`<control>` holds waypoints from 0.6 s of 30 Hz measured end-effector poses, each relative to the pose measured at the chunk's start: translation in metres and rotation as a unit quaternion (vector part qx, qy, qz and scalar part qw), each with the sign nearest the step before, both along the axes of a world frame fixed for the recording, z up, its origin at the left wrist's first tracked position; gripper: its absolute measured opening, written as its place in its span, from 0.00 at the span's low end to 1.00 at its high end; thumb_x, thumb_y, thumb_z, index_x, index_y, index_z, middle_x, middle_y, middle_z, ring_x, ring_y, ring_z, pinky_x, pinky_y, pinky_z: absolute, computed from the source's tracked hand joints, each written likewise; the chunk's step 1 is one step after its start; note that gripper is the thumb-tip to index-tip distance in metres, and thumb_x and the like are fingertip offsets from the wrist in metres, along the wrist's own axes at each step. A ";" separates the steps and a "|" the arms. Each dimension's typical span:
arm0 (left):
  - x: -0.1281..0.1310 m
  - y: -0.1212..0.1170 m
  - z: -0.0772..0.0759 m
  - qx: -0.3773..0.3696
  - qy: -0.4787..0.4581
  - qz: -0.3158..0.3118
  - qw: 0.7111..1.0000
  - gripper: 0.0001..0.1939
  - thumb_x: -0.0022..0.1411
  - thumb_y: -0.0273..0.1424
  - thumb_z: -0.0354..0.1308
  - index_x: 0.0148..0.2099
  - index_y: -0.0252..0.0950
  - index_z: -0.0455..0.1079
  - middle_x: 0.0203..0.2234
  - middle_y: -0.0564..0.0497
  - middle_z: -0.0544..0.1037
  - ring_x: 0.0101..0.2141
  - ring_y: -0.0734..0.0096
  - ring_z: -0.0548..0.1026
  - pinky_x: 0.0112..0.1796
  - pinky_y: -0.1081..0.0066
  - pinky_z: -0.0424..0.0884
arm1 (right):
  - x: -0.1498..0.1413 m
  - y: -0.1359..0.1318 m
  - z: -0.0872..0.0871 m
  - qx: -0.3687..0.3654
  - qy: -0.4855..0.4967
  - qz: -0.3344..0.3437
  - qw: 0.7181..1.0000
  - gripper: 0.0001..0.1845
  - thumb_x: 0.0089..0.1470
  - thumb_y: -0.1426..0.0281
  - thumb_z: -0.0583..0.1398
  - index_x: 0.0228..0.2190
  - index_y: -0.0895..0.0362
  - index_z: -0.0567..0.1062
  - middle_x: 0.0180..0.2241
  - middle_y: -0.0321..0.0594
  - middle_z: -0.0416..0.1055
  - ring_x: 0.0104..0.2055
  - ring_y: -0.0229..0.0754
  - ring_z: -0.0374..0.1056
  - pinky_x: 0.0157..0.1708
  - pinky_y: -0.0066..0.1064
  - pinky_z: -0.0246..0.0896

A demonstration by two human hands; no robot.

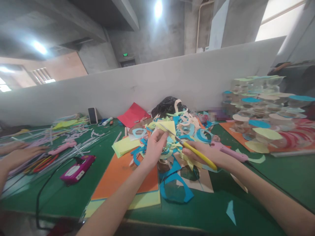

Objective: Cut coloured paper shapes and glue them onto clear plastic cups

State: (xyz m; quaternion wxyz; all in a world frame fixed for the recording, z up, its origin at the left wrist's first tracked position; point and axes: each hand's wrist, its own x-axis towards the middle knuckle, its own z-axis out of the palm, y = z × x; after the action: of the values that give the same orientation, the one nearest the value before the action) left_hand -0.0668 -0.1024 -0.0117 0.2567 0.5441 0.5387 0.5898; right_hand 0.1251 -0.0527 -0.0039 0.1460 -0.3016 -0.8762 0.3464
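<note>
A pair of scissors with yellow plastic handles [194, 151] is gripped by the right hand [208, 154], whose fingers are closed around the handles. The metal blades are pointed up and to the left, and their tip reaches a small piece of light yellow paper [168, 126]. This paper is pinched by the left hand [154, 146] between the thumb and the other fingers, and it is held just above a loose heap of paper scraps in blue, yellow, white and orange [187, 131].

Under the forearms, a large orange sheet of paper [118, 177] is laid flat on the green table [270, 177], and a blue cut-out sheet [176, 191] is seen just beside it. A pink hot-glue gun [231, 152] rests behind the right wrist. To the left, a magenta box-shaped device with a black cable [77, 168] is placed, and near it the hands of another person [17, 155] are seen over thin sticks. A black phone [93, 115] is leaned against the white partition wall [172, 82]. On the right, clear plastic cups with paper discs [263, 105] are stacked.
</note>
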 end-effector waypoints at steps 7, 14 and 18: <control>0.003 -0.002 0.002 -0.021 0.023 0.010 0.999 0.17 0.61 0.41 0.55 0.26 0.37 0.59 0.16 0.59 0.60 0.20 0.78 0.59 0.24 0.74 0.55 | -0.004 0.005 -0.010 0.011 0.003 -0.020 1.000 0.28 0.55 0.41 0.49 0.28 0.54 0.62 0.28 0.38 0.64 0.30 0.42 0.60 0.31 0.34 0.56; -0.002 0.001 -0.001 0.000 -0.004 0.015 1.000 0.17 0.63 0.43 0.54 0.28 0.38 0.60 0.16 0.60 0.58 0.20 0.78 0.58 0.24 0.74 0.54 | -0.004 0.007 -0.014 0.002 0.028 -0.016 0.999 0.29 0.55 0.40 0.50 0.26 0.54 0.61 0.25 0.35 0.61 0.26 0.38 0.57 0.26 0.31 0.53; -0.003 0.002 -0.003 0.008 -0.010 0.007 1.000 0.16 0.62 0.43 0.55 0.29 0.37 0.62 0.16 0.60 0.58 0.20 0.78 0.57 0.23 0.74 0.53 | -0.005 0.005 -0.013 -0.037 0.016 -0.010 0.999 0.31 0.54 0.38 0.48 0.24 0.54 0.60 0.20 0.33 0.59 0.21 0.36 0.55 0.22 0.29 0.51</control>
State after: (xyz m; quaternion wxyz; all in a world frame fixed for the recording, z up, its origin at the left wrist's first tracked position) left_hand -0.0701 -0.1006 -0.0149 0.2536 0.5365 0.5355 0.6010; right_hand 0.1197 -0.0475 -0.0168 0.1523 -0.3101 -0.8571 0.3820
